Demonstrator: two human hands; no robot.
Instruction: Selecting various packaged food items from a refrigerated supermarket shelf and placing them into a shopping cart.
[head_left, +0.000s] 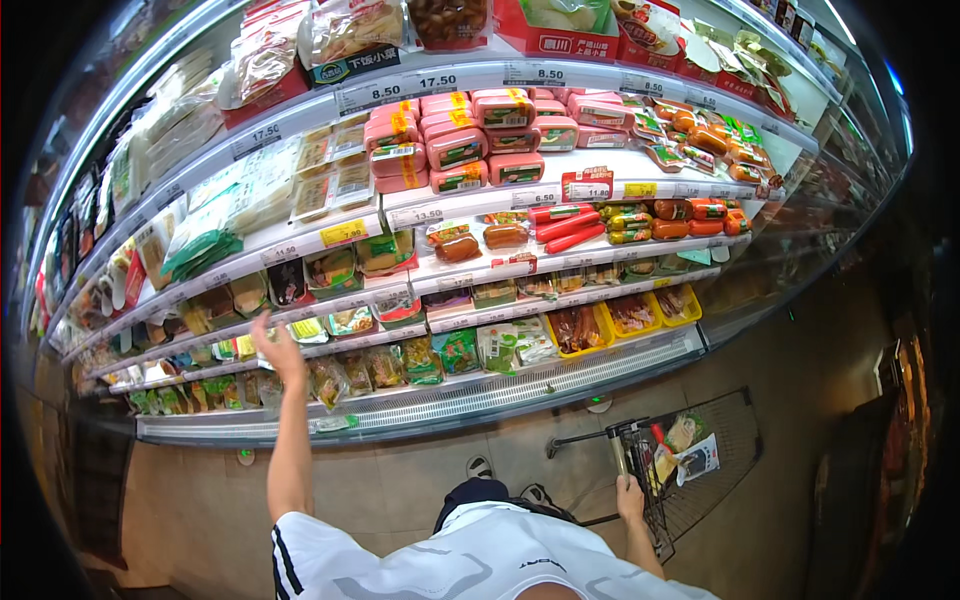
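My left hand (279, 351) is stretched toward the lower left shelves of a refrigerated display case, its fingers apart and nothing visible in them. Closest to it are a yellow-labelled pack (308, 330) and a dark-topped food tray (287, 283); whether the fingertips touch anything I cannot tell. Down at the right, my right hand (628, 496) is closed around the handle of a wire shopping cart (720, 491). Inside the cart lie a white and dark printed bag (697, 460) and a clear bag of food (684, 433).
Pink packaged sausages (456, 148) are stacked on an upper shelf, with red sausages (574, 229) below. Yellow trays of meat (579, 330) stand low at the right. The case's vented front ledge (480, 397) runs above the tiled floor (390, 480).
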